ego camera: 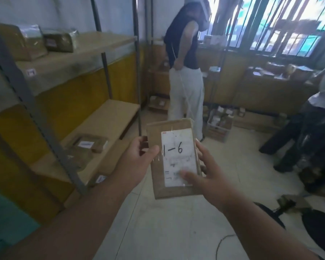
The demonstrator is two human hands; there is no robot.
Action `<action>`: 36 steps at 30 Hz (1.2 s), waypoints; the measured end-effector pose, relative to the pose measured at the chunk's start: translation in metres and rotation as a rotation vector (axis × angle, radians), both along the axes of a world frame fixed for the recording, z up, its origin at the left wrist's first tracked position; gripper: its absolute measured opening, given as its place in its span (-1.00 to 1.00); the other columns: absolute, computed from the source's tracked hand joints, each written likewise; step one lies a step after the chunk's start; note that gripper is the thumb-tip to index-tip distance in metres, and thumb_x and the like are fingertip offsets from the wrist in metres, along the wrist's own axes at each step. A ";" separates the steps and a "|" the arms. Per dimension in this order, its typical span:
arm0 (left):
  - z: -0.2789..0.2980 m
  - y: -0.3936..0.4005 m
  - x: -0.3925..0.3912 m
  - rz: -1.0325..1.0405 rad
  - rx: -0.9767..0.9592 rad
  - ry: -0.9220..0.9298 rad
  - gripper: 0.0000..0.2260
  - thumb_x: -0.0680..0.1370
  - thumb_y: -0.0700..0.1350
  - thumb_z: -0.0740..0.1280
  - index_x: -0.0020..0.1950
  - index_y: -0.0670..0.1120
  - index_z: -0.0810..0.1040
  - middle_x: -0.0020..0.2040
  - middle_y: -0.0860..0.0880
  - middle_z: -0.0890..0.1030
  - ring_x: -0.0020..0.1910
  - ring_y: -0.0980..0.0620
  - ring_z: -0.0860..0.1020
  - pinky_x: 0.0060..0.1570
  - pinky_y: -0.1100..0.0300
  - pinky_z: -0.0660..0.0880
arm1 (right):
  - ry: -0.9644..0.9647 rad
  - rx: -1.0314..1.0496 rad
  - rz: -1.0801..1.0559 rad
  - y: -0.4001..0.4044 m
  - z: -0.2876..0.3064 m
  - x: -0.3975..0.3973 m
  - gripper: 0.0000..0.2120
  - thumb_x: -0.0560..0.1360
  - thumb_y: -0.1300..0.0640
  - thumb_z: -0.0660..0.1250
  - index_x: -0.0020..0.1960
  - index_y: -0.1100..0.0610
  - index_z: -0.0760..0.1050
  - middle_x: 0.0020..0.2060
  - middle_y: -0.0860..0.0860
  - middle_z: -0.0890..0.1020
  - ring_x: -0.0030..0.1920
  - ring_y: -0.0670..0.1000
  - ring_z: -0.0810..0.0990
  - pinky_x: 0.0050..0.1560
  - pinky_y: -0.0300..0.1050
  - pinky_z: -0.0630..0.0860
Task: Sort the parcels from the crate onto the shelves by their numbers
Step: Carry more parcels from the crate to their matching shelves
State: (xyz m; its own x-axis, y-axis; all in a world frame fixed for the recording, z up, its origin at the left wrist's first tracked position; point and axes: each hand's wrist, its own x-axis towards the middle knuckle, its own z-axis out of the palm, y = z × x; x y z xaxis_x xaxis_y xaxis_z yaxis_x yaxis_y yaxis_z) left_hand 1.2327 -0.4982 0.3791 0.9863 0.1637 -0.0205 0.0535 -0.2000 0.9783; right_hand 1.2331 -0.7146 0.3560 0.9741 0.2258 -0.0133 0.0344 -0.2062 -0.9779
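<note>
I hold a flat brown parcel (pixel 159 182) in front of me with both hands, over the floor. Its white label reads "1-6" in handwriting. My left hand (pixel 137 162) grips its left edge, thumb on top. My right hand (pixel 203 174) grips the right edge, thumb pressed on the lower label. The shelves (pixel 101 121) stand to my left, with labelled parcels (pixel 88 144) on the lower board and two wrapped parcels (pixel 60 40) on the upper board. A crate (pixel 219 126) with parcels sits on the floor ahead.
A person in a black top and white trousers (pixel 184 72) stands ahead with their back turned. Another person (pixel 308 117) stands at the right edge. More shelving with boxes (pixel 261 79) runs under the barred window. A black stand base and cable (pixel 289 218) lie on the floor at lower right.
</note>
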 end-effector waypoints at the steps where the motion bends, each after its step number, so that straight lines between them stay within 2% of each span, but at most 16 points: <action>1: 0.006 -0.001 0.022 0.032 0.023 -0.010 -0.72 0.60 0.05 0.32 0.31 0.11 0.45 0.15 0.15 0.61 0.06 0.19 0.59 0.06 0.12 0.54 | -0.011 0.006 0.023 -0.003 0.005 0.029 -0.12 0.34 -0.11 0.56 0.45 -0.52 0.13 0.32 -0.20 0.55 0.32 0.03 0.54 0.12 0.14 0.64; 3: 0.016 0.004 0.065 0.083 0.066 -0.023 -0.74 0.60 0.05 0.32 0.28 0.12 0.42 0.13 0.19 0.59 0.03 0.26 0.55 -0.06 0.26 0.51 | -0.033 0.045 0.084 -0.002 0.012 0.086 -0.13 0.38 -0.04 0.55 0.48 -0.47 0.13 0.30 -0.16 0.58 0.31 0.06 0.56 0.11 0.17 0.64; 5: 0.026 0.014 0.111 0.122 0.124 -0.019 -0.78 0.61 0.05 0.30 0.23 0.18 0.38 0.05 0.29 0.55 -0.08 0.32 0.54 -0.30 0.44 0.43 | -0.080 0.091 0.150 0.007 0.019 0.144 -0.16 0.44 0.03 0.52 0.52 -0.38 0.14 0.32 -0.08 0.58 0.31 0.11 0.58 0.11 0.20 0.63; 6: 0.031 0.020 0.134 0.144 0.142 -0.021 -0.79 0.61 0.06 0.30 0.22 0.19 0.37 0.02 0.31 0.54 -0.10 0.32 0.55 -0.37 0.46 0.43 | -0.110 0.097 0.178 0.013 0.022 0.172 -0.17 0.45 0.04 0.51 0.53 -0.36 0.13 0.34 -0.05 0.57 0.31 0.13 0.58 0.12 0.21 0.62; 8: 0.046 0.034 0.181 0.186 0.161 -0.070 -0.74 0.60 0.08 0.31 0.28 0.15 0.39 0.09 0.26 0.56 -0.02 0.25 0.57 -0.25 0.35 0.54 | -0.176 0.085 0.210 0.029 0.032 0.228 -0.18 0.48 0.01 0.49 0.54 -0.35 0.11 0.35 -0.04 0.55 0.32 0.14 0.57 0.13 0.24 0.61; 10: 0.066 0.048 0.228 0.220 0.229 -0.154 -0.62 0.59 0.12 0.32 0.38 0.12 0.39 0.21 0.20 0.55 0.05 0.23 0.54 -0.10 0.23 0.51 | -0.248 0.092 0.227 0.045 0.049 0.280 -0.20 0.51 0.03 0.48 0.55 -0.32 0.10 0.35 -0.04 0.56 0.28 0.11 0.60 0.13 0.23 0.61; 14: 0.102 0.069 0.299 0.314 0.323 -0.271 -0.59 0.58 0.11 0.33 0.40 0.06 0.41 0.22 0.16 0.55 0.05 0.22 0.53 -0.16 0.32 0.35 | -0.300 0.136 0.235 0.065 0.079 0.357 -0.20 0.51 0.05 0.47 0.55 -0.33 0.09 0.36 -0.09 0.54 0.25 0.04 0.62 0.12 0.18 0.63; 18: 0.128 0.074 0.356 0.379 0.402 -0.268 -0.59 0.57 0.11 0.35 0.39 0.05 0.44 0.18 0.15 0.57 -0.10 0.29 0.50 -0.22 0.36 0.32 | -0.334 0.159 0.254 0.080 0.101 0.430 -0.18 0.43 -0.07 0.49 0.53 -0.38 0.11 0.36 -0.13 0.53 0.26 0.03 0.61 0.13 0.18 0.63; 22: 0.140 0.083 0.399 0.506 0.404 -0.309 -0.68 0.54 0.11 0.39 0.25 0.15 0.44 0.13 0.21 0.58 -0.01 0.31 0.54 0.05 0.25 0.50 | -0.374 0.198 0.401 0.110 0.118 0.503 -0.22 0.50 0.03 0.46 0.56 -0.28 0.13 0.36 -0.09 0.55 0.25 0.03 0.62 0.16 0.17 0.62; 25: 0.144 0.090 0.419 0.682 0.432 -0.338 -0.66 0.53 0.12 0.39 0.28 0.16 0.44 0.11 0.24 0.57 0.03 0.29 0.55 0.10 0.21 0.49 | -0.368 0.244 0.583 0.137 0.132 0.551 -0.27 0.51 0.05 0.43 0.56 -0.23 0.15 0.34 -0.06 0.57 0.28 0.07 0.61 0.20 0.22 0.58; 31: 0.166 0.088 0.416 0.948 0.553 -0.252 -0.46 0.46 0.33 0.32 0.37 0.13 0.41 0.16 0.24 0.54 -0.02 0.36 0.54 -0.09 0.34 0.45 | -0.290 0.303 0.859 0.195 0.167 0.605 -0.32 0.56 0.13 0.41 0.53 -0.25 0.19 0.21 -0.16 0.64 0.12 -0.02 0.69 0.05 0.11 0.67; 33: 0.171 0.092 0.408 1.043 0.606 -0.222 -0.52 0.52 0.26 0.29 0.39 0.12 0.39 0.17 0.25 0.53 -0.04 0.40 0.52 -0.16 0.38 0.39 | -0.291 0.299 0.918 0.221 0.177 0.613 -0.33 0.55 0.08 0.42 0.53 -0.24 0.19 0.22 -0.15 0.64 0.12 -0.02 0.70 0.09 0.12 0.65; 36: 0.172 0.102 0.400 1.164 0.673 -0.195 -0.52 0.55 0.25 0.24 0.42 0.10 0.39 0.15 0.24 0.53 0.00 0.32 0.51 -0.02 0.23 0.48 | -0.315 0.270 1.012 0.263 0.190 0.613 -0.27 0.44 -0.15 0.47 0.50 -0.32 0.20 0.30 -0.13 0.59 0.21 0.03 0.65 0.18 0.20 0.59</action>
State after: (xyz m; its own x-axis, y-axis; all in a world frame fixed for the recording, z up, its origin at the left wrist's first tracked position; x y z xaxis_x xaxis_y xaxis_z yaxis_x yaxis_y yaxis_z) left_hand 1.6323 -0.3964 0.5511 0.2483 0.8198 0.5160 0.3914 -0.5722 0.7207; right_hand 1.8460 -0.4512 0.5458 0.2870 0.8818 0.3741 0.3238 0.2783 -0.9043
